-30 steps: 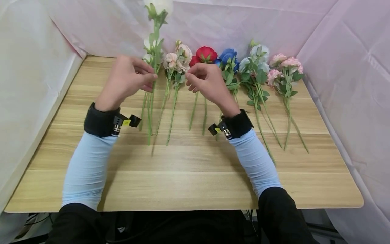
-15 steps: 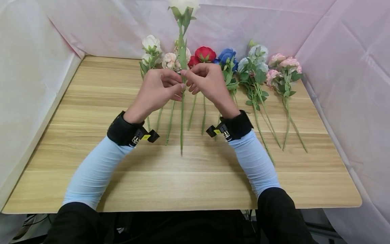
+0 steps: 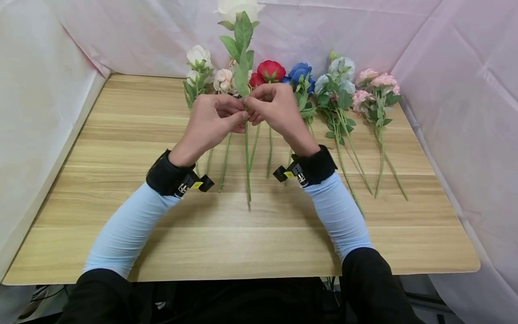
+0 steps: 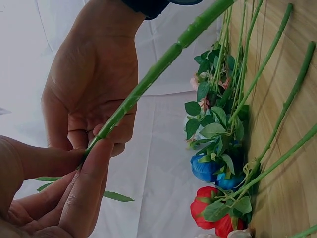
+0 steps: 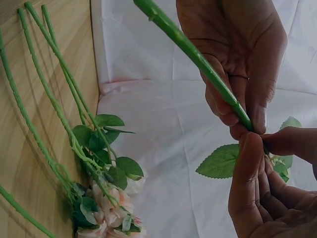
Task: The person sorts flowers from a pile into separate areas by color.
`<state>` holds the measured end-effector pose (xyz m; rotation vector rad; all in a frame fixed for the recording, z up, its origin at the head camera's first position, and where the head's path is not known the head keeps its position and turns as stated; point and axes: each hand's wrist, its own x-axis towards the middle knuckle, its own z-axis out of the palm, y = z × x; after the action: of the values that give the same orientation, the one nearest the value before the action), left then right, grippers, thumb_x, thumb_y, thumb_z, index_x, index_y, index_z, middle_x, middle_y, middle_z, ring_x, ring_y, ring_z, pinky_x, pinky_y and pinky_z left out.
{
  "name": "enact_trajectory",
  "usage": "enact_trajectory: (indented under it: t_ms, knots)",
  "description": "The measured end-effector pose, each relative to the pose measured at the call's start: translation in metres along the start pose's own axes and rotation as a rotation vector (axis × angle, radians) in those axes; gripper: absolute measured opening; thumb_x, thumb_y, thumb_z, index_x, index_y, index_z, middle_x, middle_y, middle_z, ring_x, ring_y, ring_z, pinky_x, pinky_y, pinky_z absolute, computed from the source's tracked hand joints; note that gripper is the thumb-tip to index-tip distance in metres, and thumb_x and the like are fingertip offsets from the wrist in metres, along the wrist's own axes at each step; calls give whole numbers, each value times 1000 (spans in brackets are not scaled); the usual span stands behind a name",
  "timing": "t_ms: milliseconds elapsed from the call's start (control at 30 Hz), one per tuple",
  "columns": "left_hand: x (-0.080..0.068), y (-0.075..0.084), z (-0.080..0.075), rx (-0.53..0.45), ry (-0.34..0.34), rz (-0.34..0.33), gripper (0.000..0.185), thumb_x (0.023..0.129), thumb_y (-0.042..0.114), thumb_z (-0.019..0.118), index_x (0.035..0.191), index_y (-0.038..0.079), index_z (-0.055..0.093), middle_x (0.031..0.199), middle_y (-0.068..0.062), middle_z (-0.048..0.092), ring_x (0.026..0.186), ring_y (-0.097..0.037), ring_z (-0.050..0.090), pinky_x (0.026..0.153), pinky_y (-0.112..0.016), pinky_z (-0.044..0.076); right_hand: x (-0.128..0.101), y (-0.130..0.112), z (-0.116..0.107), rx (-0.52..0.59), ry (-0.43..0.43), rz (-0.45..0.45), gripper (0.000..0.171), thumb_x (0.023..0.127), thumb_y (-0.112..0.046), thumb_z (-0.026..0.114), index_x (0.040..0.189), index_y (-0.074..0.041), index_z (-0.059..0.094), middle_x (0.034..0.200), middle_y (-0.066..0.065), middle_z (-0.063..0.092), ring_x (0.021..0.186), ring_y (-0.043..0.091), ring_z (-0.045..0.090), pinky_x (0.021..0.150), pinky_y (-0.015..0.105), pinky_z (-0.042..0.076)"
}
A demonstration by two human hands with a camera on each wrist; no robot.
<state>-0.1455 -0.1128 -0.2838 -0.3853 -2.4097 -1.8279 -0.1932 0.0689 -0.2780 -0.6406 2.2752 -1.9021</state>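
Observation:
A long-stemmed white rose (image 3: 238, 10) stands raised and nearly upright over the middle of the table, its bloom cut off by the top of the head view. My left hand (image 3: 210, 121) pinches its green stem (image 3: 247, 166) between thumb and fingers, just below the leaves. Right beside it, my right hand (image 3: 277, 110) pinches the same stem slightly higher, thumb against forefinger. From the right wrist, the stem (image 5: 198, 62) runs down into both sets of fingertips, with a serrated leaf (image 5: 220, 161) next to them. The fingers hide the exact gripping spot.
Along the table's (image 3: 283, 243) back lie white roses (image 3: 199, 56), pale peach flowers (image 3: 224, 81), red flowers (image 3: 271, 70), blue flowers (image 3: 300, 74), light blue flowers (image 3: 343, 69) and pink flowers (image 3: 383, 83), stems toward me. White cloth (image 3: 461, 117) hangs around the sides and back.
My left hand has carried the white rose rightward to meet my right hand, which now pinches the stem too. The rose has turned a little, showing more leaves in front.

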Motion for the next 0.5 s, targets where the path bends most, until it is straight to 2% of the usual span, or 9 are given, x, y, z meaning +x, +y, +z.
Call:
enact_trajectory:
  t_ms: [200,333,400,500]
  knots:
    - [-1,-1,-3,42,4,19,16,96,7,71,108,-2,76,102,-21,77,68,-8,74,70,-27,64,1,-1,3,18,-2,-15,11,97,-9,68,96,0,75,79,7,74,67,26,70,66,35,63]
    - [1,0,-10,55,-7,38,19,97,14,71,110,1,76,99,-19,78,69,-13,75,70,-28,64,2,-1,3,30,13,-13,12,98,-10,69,95,-1,75,78,8,73,67,28,70,68,37,63]
    - [3,0,-18,77,10,54,22,98,21,71,109,2,76,94,-17,78,70,-18,76,68,-29,64,1,0,2,25,24,-6,13,98,-12,70,96,0,74,76,8,73,67,29,70,68,37,64]
    - [8,2,-37,154,71,25,33,99,35,70,110,5,76,88,-7,76,71,-20,74,66,-27,62,1,2,3,14,34,13,16,98,-13,70,99,3,73,74,7,71,66,25,70,68,36,64]
